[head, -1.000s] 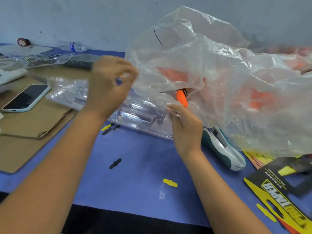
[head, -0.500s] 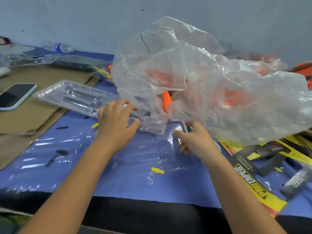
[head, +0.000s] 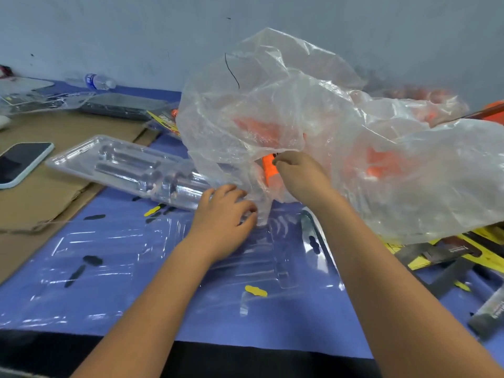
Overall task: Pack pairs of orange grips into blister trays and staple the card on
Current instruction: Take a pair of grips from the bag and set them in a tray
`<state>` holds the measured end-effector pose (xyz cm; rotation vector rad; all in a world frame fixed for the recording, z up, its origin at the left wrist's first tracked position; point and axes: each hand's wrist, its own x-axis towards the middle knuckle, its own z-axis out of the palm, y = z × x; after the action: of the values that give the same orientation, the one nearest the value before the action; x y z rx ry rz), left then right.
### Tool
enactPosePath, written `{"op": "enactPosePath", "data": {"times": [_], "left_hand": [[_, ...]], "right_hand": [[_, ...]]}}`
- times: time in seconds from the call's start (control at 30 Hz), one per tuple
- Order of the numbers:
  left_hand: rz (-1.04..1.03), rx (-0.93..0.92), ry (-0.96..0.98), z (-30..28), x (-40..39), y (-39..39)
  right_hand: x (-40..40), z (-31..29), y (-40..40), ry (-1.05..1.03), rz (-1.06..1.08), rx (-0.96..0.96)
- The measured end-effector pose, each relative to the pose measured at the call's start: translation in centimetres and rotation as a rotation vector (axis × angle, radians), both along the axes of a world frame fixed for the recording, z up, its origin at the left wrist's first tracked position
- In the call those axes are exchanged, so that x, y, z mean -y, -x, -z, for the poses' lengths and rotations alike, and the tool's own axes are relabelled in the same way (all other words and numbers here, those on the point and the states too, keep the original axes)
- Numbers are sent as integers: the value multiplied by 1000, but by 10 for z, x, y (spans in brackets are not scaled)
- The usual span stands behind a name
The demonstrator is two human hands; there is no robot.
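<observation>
A clear blister tray [head: 272, 257] lies flat on the blue mat in front of me. My left hand [head: 226, 214] rests on its far edge, fingers curled onto the plastic, touching the hanging lower edge of the bag. A big crumpled clear plastic bag [head: 313, 105] holds several orange grips, seen as blurred orange patches. At the bag's opening my right hand [head: 300, 178] pinches the end of one orange grip [head: 268, 170] that sticks out. Yellow-and-black backing cards [head: 463, 255] lie at the right, partly under the bag.
A stack of empty clear trays [head: 128, 165] lies at the left of the bag. Further left are brown cardboard [head: 54, 197], a phone [head: 21, 162] and a water bottle [head: 95, 81] by the wall. Small yellow [head: 255, 291] and black cut-outs litter the mat.
The clear tray came down from in front of the bag and now lies flat on the mat. My right hand rose from the tray's edge to the orange grip at the bag's opening.
</observation>
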<state>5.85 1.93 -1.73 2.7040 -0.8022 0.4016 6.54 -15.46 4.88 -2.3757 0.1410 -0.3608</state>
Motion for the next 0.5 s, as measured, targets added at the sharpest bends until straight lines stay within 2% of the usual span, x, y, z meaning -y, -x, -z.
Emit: {"op": "enactPosePath", "data": {"times": [0.17,0.27,0.37,0.43,0.5], "left_hand": [[36,26,14,-7,6,0],[65,41,13,-8,9,-4],[92,53,37,-8,10,-6],[94,75,50,-7,11,-8],[96,80,42,-7,11,-10]], "right_hand": [[-4,14,-29,-50,-109,-242],[-4,25,-40,-63,-73,-301],[-6,32,-47,17,-53,-368],[-4,33,-48,-18,-29,-282],[1,30,-42,-100,72,-67]]}}
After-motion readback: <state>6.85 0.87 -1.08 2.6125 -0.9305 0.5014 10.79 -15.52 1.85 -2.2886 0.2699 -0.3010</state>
